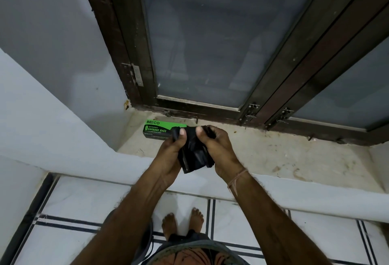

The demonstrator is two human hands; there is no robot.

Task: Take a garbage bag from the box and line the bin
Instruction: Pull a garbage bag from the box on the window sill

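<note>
- While both hands are working in front of the sill, the pale painted wall point(48, 79) is taking up the far left, meeting the sill's corner.
- A green and black garbage-bag box point(156, 131) is lying flat on the stained window sill point(273, 155), left of the hands, its printed face turned toward the camera. Its right end is hiding behind the bag and the left thumb.
- The left hand point(171, 155) is gripping the folded black garbage bag point(193, 155) from the left, thumb pressing on the upper edge, fingers curling underneath.
- The bag itself is sitting bunched between the two hands, above the sill's front edge, still mostly folded; its lower end is hanging free below the palms.
- The right hand point(219, 149) is pinching the bag's upper right part, thumb on top, fingers closing tight behind the plastic. A thin thread band point(236, 181) is circling that wrist.
- A dark wooden window frame point(210, 111) with frosted panes is rising behind the sill, small latches showing toward the right.
- Bare feet point(182, 222) are standing on the white tiled floor point(84, 201) below the arms.
- Bin: cannot tell where it is.
</note>
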